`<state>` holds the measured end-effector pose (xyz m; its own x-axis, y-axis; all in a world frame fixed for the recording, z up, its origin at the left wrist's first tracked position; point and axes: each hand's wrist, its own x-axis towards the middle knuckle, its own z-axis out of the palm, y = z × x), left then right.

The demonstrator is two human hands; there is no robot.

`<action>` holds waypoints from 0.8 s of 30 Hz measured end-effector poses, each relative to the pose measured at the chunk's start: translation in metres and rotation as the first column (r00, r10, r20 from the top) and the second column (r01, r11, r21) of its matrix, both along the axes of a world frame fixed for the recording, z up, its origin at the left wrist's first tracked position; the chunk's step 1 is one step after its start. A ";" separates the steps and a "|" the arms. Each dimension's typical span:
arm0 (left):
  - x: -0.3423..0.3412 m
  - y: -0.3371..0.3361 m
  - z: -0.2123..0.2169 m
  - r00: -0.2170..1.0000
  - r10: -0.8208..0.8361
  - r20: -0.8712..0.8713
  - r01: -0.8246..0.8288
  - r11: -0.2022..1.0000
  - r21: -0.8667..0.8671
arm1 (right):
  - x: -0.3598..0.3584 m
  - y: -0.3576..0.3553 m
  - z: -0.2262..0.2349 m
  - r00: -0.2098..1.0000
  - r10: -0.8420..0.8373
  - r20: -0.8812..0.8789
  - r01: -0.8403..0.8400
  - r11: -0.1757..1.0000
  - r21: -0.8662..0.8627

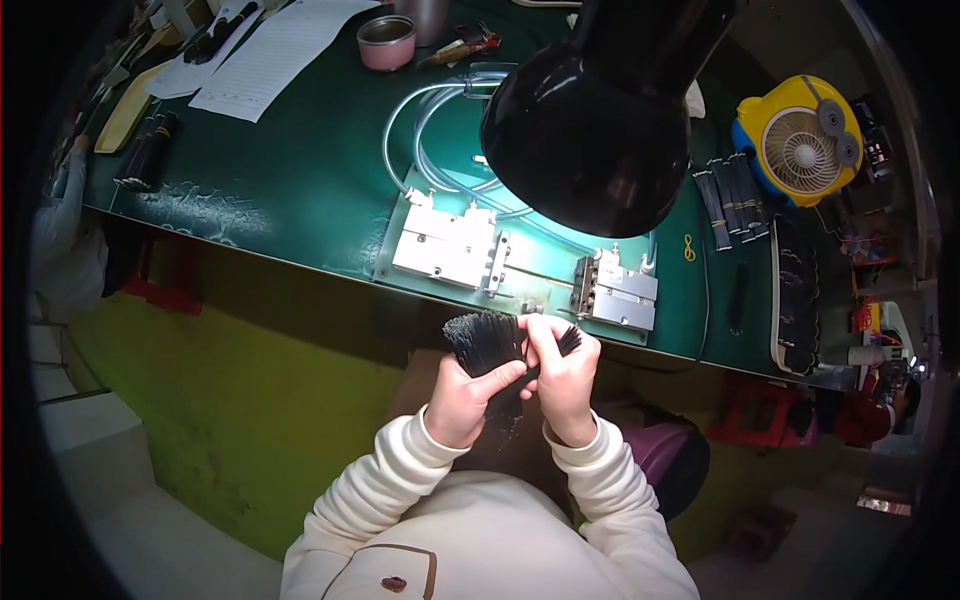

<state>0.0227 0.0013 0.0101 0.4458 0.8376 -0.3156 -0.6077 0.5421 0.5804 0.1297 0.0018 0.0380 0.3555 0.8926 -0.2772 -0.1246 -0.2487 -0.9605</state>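
Nearest the camera, two cream sleeves come up from the lower edge and meet in front of the chest, off the near edge of the counter and above a yellow-green floor. The left hand is clenched around the lower part of a bundle of thin black strands, with its fingers wrapped across the front, so the bundle stands roughly upright and its cut ends fan out at the top. The right hand is closed on the same bundle from the other side, its fingertips pinching into the strands near the top, where a few black ends stick out to the right; the two hands touch each other. Just beyond them, at the near edge of the green counter, a pale green base plate carries two metal clamp blocks, the left block and the right block, set apart with a gap between them. Clear tubing loops away from the plate toward the middle of the counter. A black lamp shade hangs over the plate and hides part of it. Toward the right edge lie more black bundles and a long white tray holding dark pieces, with a small yellow fan behind them. Toward the far left corner are printed sheets of paper, and beside them, along the far edge, a pink round tin.
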 end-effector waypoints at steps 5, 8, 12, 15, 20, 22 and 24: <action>-0.003 0.003 0.000 0.999 -0.038 0.003 0.038 0.999 0.003 | 0.000 0.001 -0.005 1.000 -0.015 -0.021 0.015 1.000 0.014; -0.005 0.005 0.003 0.999 -0.044 0.016 0.044 0.999 -0.003 | 0.000 0.001 -0.005 0.998 -0.016 -0.057 0.017 1.000 0.022; -0.005 0.006 0.007 0.996 -0.074 -0.044 0.073 0.997 -0.021 | 0.000 0.001 -0.005 0.998 -0.005 -0.058 0.007 1.000 0.029; -0.004 0.006 0.007 0.997 -0.068 -0.033 0.068 0.998 -0.018 | 0.001 0.002 -0.005 0.998 -0.002 -0.066 0.004 0.999 0.032; -0.003 0.006 0.008 0.996 -0.080 -0.034 0.079 0.997 -0.020 | 0.003 0.002 -0.007 0.997 0.004 -0.077 -0.002 1.000 0.024; 0.000 0.005 0.007 0.999 -0.054 -0.006 0.054 0.998 0.009 | 0.004 0.002 -0.007 0.998 0.008 -0.061 -0.006 1.000 0.024; 0.000 0.003 0.005 0.999 -0.036 0.010 0.036 0.999 0.024 | 0.004 0.002 -0.007 1.000 0.012 -0.027 -0.011 1.000 0.024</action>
<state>0.0225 0.0046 0.0154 0.4787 0.8282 -0.2913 -0.5939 0.5499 0.5873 0.1340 0.0037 0.0314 0.3380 0.9031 -0.2649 -0.1479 -0.2270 -0.9626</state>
